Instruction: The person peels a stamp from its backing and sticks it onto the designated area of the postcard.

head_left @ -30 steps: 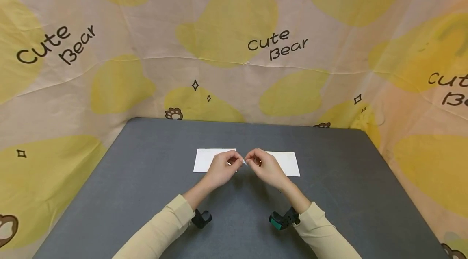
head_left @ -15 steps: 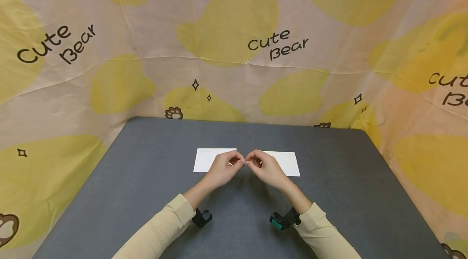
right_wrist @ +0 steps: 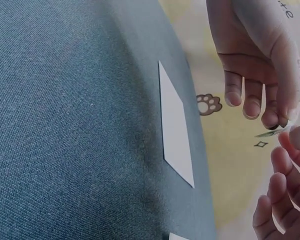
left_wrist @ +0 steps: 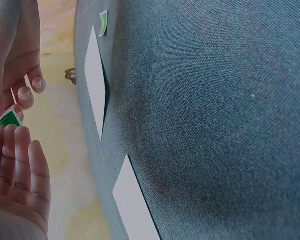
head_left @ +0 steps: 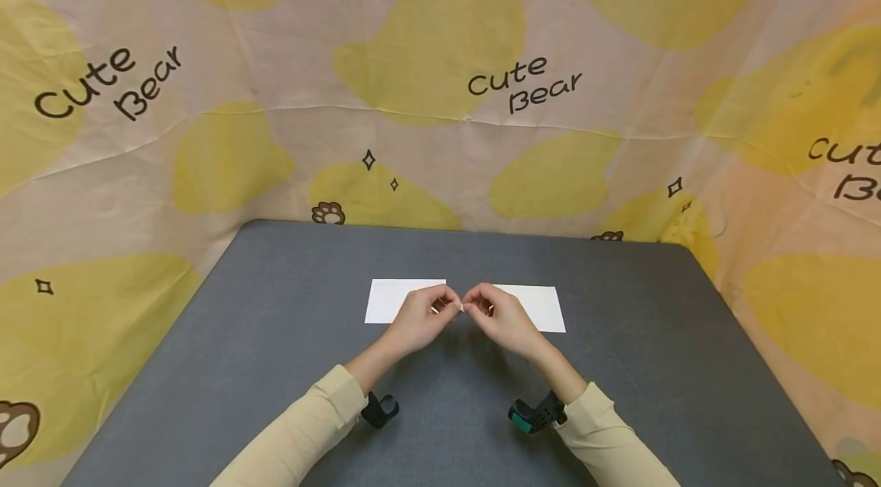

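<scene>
The work looks to be at an early stage. The left hand (head_left: 421, 316) and right hand (head_left: 505, 317) meet fingertip to fingertip above the counter (head_left: 447, 410), and both seem to pinch one green stamp (left_wrist: 10, 119) between thumb and finger, perhaps working at its edge. Below them lie the left card (head_left: 387, 300) and right card (head_left: 547, 308), side by side; the parts that show bear no stamp. A second stamp (left_wrist: 104, 23) lies on the counter near the right card, so placing either one seems left to do.
</scene>
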Available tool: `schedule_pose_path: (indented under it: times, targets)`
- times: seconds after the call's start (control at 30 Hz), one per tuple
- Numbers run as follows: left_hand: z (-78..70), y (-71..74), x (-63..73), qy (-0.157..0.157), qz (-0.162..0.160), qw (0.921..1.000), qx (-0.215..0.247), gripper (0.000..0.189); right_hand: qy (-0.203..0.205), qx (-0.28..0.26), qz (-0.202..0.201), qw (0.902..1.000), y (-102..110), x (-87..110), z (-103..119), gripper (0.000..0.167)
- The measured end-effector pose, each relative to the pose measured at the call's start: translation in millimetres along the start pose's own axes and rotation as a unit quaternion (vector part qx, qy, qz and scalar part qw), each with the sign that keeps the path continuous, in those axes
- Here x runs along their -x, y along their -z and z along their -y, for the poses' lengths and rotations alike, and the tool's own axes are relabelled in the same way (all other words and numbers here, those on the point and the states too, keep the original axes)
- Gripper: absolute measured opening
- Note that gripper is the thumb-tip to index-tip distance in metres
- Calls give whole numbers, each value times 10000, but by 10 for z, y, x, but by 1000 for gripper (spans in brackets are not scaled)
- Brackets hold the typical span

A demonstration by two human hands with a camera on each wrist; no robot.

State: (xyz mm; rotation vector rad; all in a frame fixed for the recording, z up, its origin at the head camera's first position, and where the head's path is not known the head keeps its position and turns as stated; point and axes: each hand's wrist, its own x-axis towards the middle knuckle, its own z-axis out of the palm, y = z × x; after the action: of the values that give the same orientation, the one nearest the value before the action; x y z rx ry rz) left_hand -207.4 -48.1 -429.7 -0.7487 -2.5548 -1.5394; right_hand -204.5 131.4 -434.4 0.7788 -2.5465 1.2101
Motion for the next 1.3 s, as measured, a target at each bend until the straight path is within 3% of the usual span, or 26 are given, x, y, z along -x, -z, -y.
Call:
schedule_pose_path:
  times: [0.5,1.3]
  targets:
    - [43,10,31,4,7,10000,-23,10,-72,12,61,10000,-18,1,-18,8]
    - [84,155,114,101,-35,9991,-400,10,-241,166,-37,9996,2,0,-53,5]
